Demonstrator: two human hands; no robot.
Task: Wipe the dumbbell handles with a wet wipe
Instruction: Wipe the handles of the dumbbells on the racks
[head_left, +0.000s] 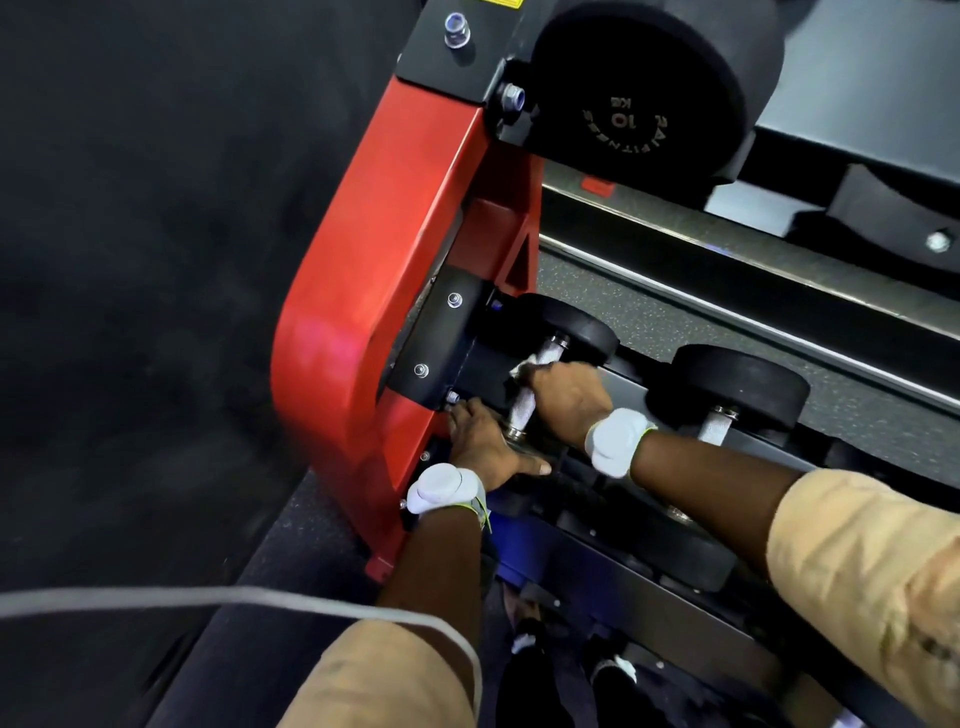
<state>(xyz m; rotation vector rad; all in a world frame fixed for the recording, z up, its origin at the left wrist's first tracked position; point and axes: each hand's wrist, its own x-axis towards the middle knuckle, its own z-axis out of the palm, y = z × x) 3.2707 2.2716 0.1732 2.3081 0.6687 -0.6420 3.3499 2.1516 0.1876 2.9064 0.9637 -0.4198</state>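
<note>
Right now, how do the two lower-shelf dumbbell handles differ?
The left handle is gripped by the right hand with the wet wipe; the right handle is bare. The left handle shows on both sides of the hand; the right handle shows only a short stub. Both are silver, textured metal.

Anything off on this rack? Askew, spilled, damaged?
Nothing stands out. The end dumbbell and its neighbour sit straight on the rack. The right hand grips the wet wipe round the handle; the left hand rests on that dumbbell's near end. No spill or damage visible.
</note>
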